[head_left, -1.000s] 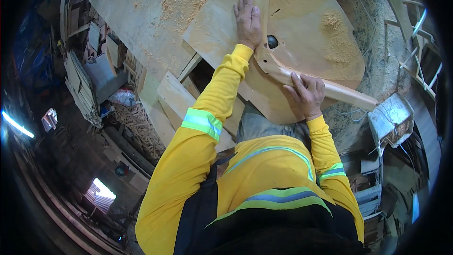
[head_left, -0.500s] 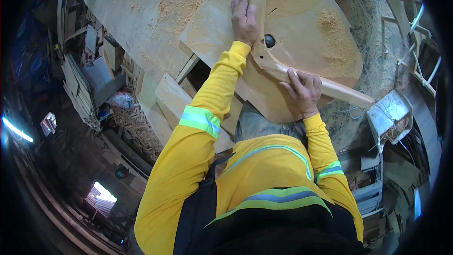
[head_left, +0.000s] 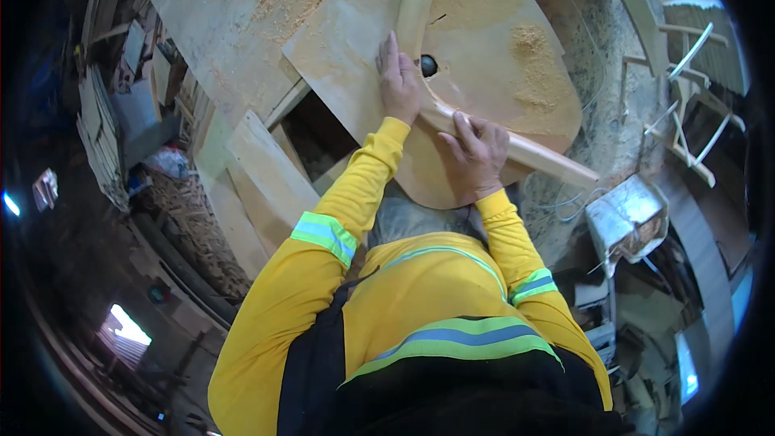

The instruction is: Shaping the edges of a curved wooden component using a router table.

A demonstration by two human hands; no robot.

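Note:
A long, smooth, bent piece of pale wood [head_left: 533, 155] lies on a rounded board [head_left: 508, 73]. One arm of it runs away from me, the other toward the right. In the inside of its bend, a dark round knob-like part [head_left: 429, 65] shows through a hole in the board. My left hand [head_left: 400, 81] lies along the outer side of the wood near the bend, fingers stretched out together. Over the right arm of the wood, my right hand [head_left: 478, 152] is curled, thumb and fingers gripping it.
Sawdust [head_left: 534, 48] is scattered over the board and the larger worktop [head_left: 202, 8]. At the right hangs a whitish box-like container [head_left: 626, 214] with shavings in it. Wooden frames [head_left: 686, 93] stand far right. Loose planks [head_left: 270, 165] and wood scraps [head_left: 190, 210] lie at the left.
My left hand has slid nearer to me along the wood, from the far arm to the bend. My right hand keeps its grip. The whole view has shifted, so things appear further left.

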